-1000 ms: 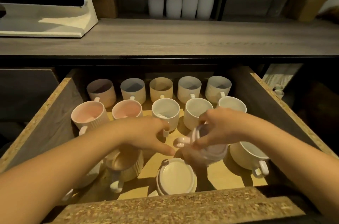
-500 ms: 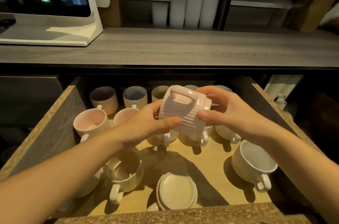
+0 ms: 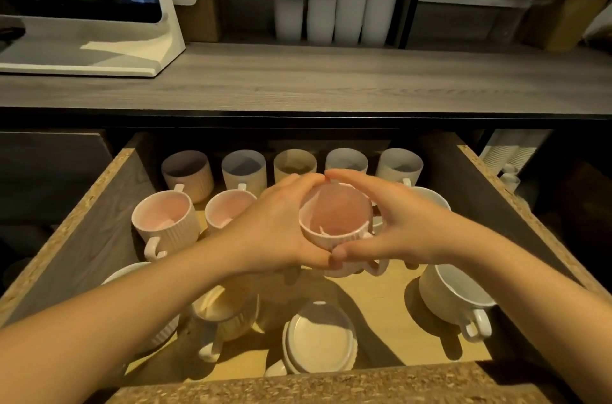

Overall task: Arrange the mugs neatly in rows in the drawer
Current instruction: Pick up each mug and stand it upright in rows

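**Mug in the air, landing spot out of sight**

I have the held mug point(image 3: 334, 218) upright, mouth up, in the air over the middle of the drawer point(image 3: 82, 231). My left hand point(image 3: 275, 225) and right hand point(image 3: 397, 228) both curl round its ribbed wall. The thumbs meet on the near side and the fingertips almost touch on the far side. Its handle point(image 3: 374, 266) sticks out low on the near right.

The back row point(image 3: 294, 165) stands five across. In front of it, a ribbed pink mug point(image 3: 165, 218) and a smaller-looking pink mug point(image 3: 225, 208) sit side by side. A white mug point(image 3: 430, 196) shows behind my right hand. I judge the job in hand to be setting this mug down in that second row.

The trouble is that my own hands hide whatever lies under the mug, so I cannot tell whether the spot is free. Lowered blind, the base could land on another rim and tip or chip. The handle could clip a neighbour on the way down. With fingers wrapped all round, my knuckles may wedge in a tight gap and drag a placed mug out of line. My left forearm passes over a cream ribbed mug point(image 3: 225, 304), so a dropped elbow could knock it. A front white mug point(image 3: 453, 291) and a base-up white piece point(image 3: 319, 337) are not yet in any row.
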